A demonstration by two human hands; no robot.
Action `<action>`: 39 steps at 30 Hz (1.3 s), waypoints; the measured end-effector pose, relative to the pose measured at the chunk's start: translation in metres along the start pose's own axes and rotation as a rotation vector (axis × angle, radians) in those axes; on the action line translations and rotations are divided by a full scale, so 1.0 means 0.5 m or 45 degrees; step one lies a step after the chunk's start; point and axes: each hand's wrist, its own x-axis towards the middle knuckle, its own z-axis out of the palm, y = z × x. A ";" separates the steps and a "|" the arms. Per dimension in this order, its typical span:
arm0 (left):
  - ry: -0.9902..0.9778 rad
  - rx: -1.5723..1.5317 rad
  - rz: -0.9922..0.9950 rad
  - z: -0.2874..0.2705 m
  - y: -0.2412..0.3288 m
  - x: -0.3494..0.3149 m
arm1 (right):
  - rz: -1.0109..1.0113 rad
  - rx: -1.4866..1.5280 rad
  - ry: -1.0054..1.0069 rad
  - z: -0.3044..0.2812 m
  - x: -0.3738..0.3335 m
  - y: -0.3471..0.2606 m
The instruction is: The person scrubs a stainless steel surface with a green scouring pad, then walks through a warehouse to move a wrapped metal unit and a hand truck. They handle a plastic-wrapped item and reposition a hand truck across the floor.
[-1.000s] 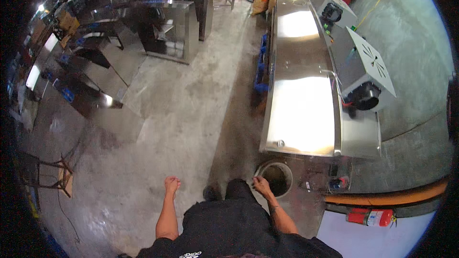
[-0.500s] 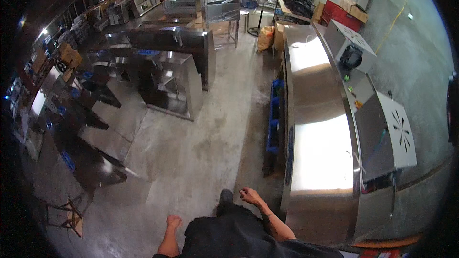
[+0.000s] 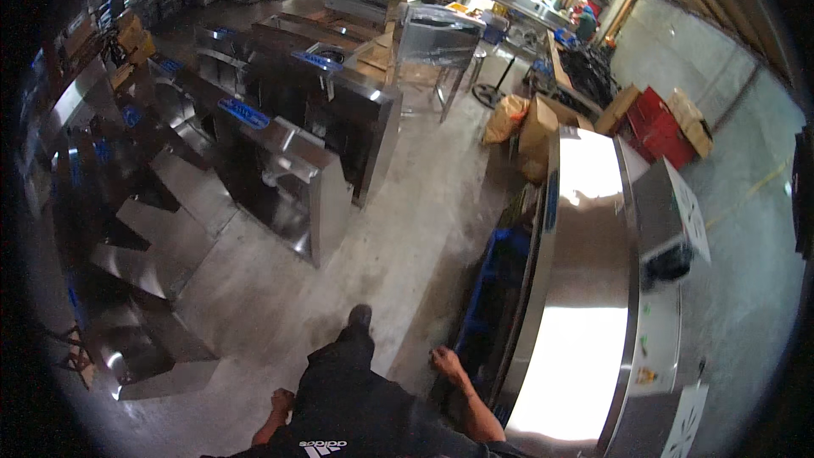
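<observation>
My left hand (image 3: 282,400) hangs low beside my dark clothing, its fingers curled in and nothing visible in them. On the other side, my right hand (image 3: 448,363) is held out over the floor with its fingers loosely closed; no object shows in it. The nearest thing to it is a long stainless steel counter (image 3: 585,254), which it does not touch. Blue bins (image 3: 487,280) stand low along the counter's left side. One dark shoe (image 3: 360,315) is stepped forward on the concrete floor (image 3: 407,229).
Stainless steel cabinets (image 3: 326,195) with blue labels crowd the left. A film-wrapped steel unit (image 3: 437,38) stands ahead. Beyond the counter are an orange-brown sack (image 3: 507,119), a cardboard box (image 3: 538,136) and a red bin (image 3: 657,127). White panels with cut-out slots (image 3: 688,208) stand along the right.
I have moved forward along the aisle, and the view has turned. The cabinets, sack and red bin now look closer. Both hands stay low at my sides.
</observation>
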 end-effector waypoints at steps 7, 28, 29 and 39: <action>-0.275 -0.422 -0.233 -0.082 0.437 0.671 | 0.390 1.046 0.109 -0.163 0.198 0.016; -0.230 -1.104 0.040 -0.225 1.850 1.618 | 0.078 0.168 -0.040 -1.326 1.361 -0.432; -0.142 -1.219 0.025 -0.233 1.880 1.655 | -0.040 0.231 0.094 -1.367 1.459 -0.411; 0.349 -1.026 0.238 -0.406 2.255 2.405 | 0.007 0.417 -0.078 -1.714 2.012 -0.833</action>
